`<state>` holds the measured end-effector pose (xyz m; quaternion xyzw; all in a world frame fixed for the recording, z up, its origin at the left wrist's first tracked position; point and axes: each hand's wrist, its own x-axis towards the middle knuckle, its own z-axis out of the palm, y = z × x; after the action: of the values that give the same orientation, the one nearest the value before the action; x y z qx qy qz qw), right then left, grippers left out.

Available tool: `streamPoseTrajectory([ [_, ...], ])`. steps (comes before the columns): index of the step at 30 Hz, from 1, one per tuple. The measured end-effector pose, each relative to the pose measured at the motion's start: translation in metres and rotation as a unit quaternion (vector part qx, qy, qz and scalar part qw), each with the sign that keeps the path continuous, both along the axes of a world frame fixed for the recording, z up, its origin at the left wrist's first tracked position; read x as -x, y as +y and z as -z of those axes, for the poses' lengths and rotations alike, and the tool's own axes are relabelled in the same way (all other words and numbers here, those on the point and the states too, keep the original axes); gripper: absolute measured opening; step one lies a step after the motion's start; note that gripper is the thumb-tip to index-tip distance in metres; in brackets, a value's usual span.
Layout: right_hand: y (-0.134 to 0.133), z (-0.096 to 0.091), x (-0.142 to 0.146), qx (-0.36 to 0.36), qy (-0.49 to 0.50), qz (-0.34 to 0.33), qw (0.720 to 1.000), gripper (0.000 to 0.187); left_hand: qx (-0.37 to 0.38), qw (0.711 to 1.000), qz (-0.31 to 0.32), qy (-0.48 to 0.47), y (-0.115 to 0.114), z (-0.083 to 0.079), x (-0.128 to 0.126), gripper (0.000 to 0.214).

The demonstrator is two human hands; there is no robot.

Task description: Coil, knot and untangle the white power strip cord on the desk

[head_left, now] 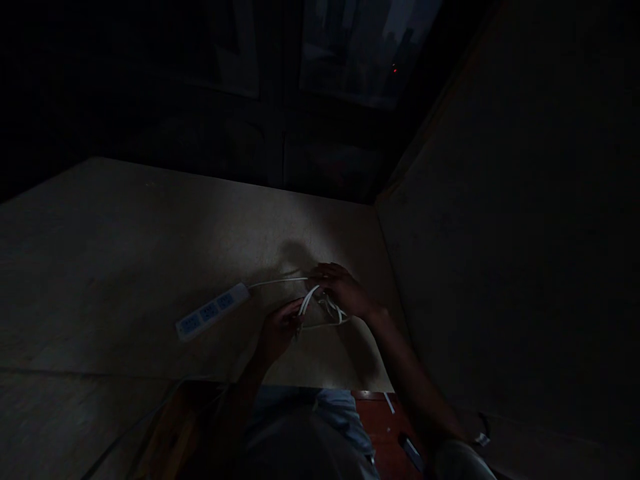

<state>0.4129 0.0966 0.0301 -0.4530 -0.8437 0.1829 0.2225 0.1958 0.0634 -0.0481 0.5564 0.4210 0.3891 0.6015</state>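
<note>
A white power strip (213,311) with blue socket faces lies at a slant on the table, left of my hands. Its white cord (280,281) runs from the strip's right end to my right hand (345,290), whose fingers curl over the cord from above. Lower and to the left, my left hand (280,327) grips a few loops of the same cord between thumb and fingers. More loops bunch up beneath my right palm, partly hidden. Dim light blurs the finger detail.
The pale tabletop (150,227) meets a dark wall (500,267) on the right. Dark window panes (365,53) stand behind it. Below the front edge are a wooden stool (173,427), a red floor (383,427) and a dark object (411,452) on it.
</note>
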Motion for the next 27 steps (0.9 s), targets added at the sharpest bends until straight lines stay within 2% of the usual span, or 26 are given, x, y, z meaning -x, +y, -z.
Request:
streamPoseTrajectory([
  [3, 0.018, 0.000, -0.006, 0.052, -0.023, -0.065, 0.996, 0.031, -0.009, 1.000, -0.005, 0.021, -0.002, -0.002, 0.002, 0.044],
  [5, 0.024, 0.001, -0.015, 0.106, 0.023, -0.079, 0.991, 0.020, -0.022, 0.999, -0.018, 0.034, -0.003, -0.001, 0.004, 0.041],
  [7, 0.026, 0.002, -0.026, 0.176, 0.090, -0.071, 0.978, 0.019, -0.036, 0.998, -0.032, 0.045, -0.002, 0.000, 0.006, 0.039],
  [9, 0.025, 0.005, -0.036, 0.227, 0.154, -0.031, 0.961, 0.026, -0.056, 0.996, -0.048, 0.054, 0.000, 0.001, 0.008, 0.036],
  [12, 0.020, 0.015, -0.048, 0.213, 0.265, 0.091, 0.936, 0.028, -0.084, 0.991, -0.081, 0.063, 0.004, 0.001, 0.010, 0.033],
  [14, 0.017, 0.024, -0.055, 0.168, 0.378, 0.192, 0.890, 0.030, -0.086, 0.989, -0.103, 0.060, 0.006, 0.002, 0.012, 0.031],
  [16, 0.014, 0.035, -0.062, 0.122, 0.510, 0.268, 0.809, 0.032, -0.076, 0.989, -0.119, 0.053, 0.008, 0.002, 0.014, 0.031],
  [18, 0.011, 0.046, -0.069, 0.092, 0.617, 0.296, 0.724, 0.029, -0.062, 0.988, -0.134, 0.051, 0.008, 0.004, 0.017, 0.031],
  [20, 0.007, 0.055, -0.075, 0.081, 0.680, 0.290, 0.668, 0.023, -0.042, 0.986, -0.155, 0.052, 0.008, 0.006, 0.020, 0.032],
  [22, 0.002, 0.064, -0.080, 0.076, 0.705, 0.280, 0.647, 0.017, -0.014, 0.983, -0.180, 0.039, 0.009, 0.008, 0.021, 0.032],
  [27, -0.011, 0.081, -0.079, 0.075, 0.717, 0.284, 0.632, 0.005, 0.071, 0.973, -0.217, -0.032, 0.013, 0.018, 0.018, 0.041],
])
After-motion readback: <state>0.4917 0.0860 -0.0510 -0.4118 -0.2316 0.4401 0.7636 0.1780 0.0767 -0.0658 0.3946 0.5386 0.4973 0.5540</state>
